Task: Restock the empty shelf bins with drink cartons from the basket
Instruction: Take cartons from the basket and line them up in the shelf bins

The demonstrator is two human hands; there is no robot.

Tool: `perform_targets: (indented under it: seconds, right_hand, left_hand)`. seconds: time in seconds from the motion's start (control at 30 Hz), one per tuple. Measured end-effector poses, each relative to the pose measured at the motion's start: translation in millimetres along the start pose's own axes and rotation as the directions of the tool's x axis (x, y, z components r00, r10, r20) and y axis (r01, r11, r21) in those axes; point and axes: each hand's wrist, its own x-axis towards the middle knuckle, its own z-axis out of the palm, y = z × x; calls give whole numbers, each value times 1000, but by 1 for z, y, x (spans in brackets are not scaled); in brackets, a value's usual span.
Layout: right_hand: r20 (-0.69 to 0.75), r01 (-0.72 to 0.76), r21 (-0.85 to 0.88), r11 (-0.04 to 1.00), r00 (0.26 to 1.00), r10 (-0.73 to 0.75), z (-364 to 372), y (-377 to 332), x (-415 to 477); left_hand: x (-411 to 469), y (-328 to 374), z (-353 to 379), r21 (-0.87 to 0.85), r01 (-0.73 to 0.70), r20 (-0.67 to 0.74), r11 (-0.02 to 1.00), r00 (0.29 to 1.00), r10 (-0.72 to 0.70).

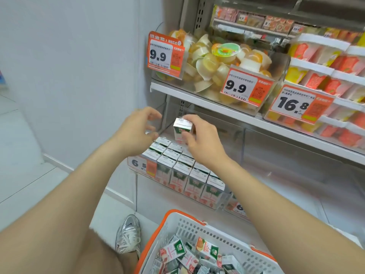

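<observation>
The fingers of the right hand pinch a small white and green drink carton over the back of the clear plastic shelf bin, likely to stand it behind the rows, while the left hand hovers loose and empty.

Fingers of the right hand cover the lower half of the carton they pinch, and its print is too blurred to read. The bottom edge cuts off the basket. The left forearm hides part of the price tag. The right forearm hides most of a second tag. The top-shelf packs are blurred.
</observation>
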Motion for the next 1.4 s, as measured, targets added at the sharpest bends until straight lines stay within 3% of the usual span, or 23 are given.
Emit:
perform_targets:
  seconds: [0.1, 0.23, 0.37, 0.47, 0.57, 0.7, 0.8, 0.93, 1.03, 1.17, 1.27, 1.4]
  right_hand:
    - [-86, -51, -25, 998, 995, 48, 20, 7, 19]
    - [23, -171, -111, 979, 984, 175, 57, 12, 52]
    - [137, -236, -148, 960, 957, 256, 97, 3, 77]
    - [314, -269, -117, 956, 903, 293, 117, -3, 96]
    - [466, -239, -187, 953, 832, 301, 120, -3, 109]
    - [553, -210, -223, 952, 777, 301, 116, 5, 112]
    - [498, -225, -181, 957, 819, 287, 105, 6, 105]
    - [404, -131, -185, 974, 893, 197, 60, 15, 89]
    - [486, -104, -357, 928, 828, 280, 8, 26, 68]
    - [570, 59, -676, 734, 674, 471, -36, 45, 30]
    - [629, 107, -668, 736, 609, 483, -42, 58, 12]
    - [662, 103, -621, 777, 600, 449, -36, 58, 8]
  left_hand:
    - [0, -24, -8, 195, 48, -99, 980, 995, -29]
    - [-2, -37, -9, 352, 101, -144, 930, 988, -53]
    - [-4, -39, -1, 458, 97, 66, 883, 988, -143]
    - [-5, -39, 0, 484, 91, 213, 870, 953, -217]
    - [-6, -39, -2, 502, 85, 262, 860, 934, -245]
    - [-7, -41, 0, 539, 71, 292, 839, 919, -265]
    - [-7, -35, 3, 540, 70, 294, 839, 918, -266]
    - [-8, -28, 12, 594, 30, 289, 804, 924, -249]
    - [-8, -21, 21, 630, -47, 332, 775, 919, -213]
    - [-10, 3, 37, 549, -132, 471, 825, 865, -175]
    - [-15, 20, 49, 508, -201, 560, 838, 816, -143]
    - [-14, 25, 66, 524, -236, 588, 818, 795, -147]
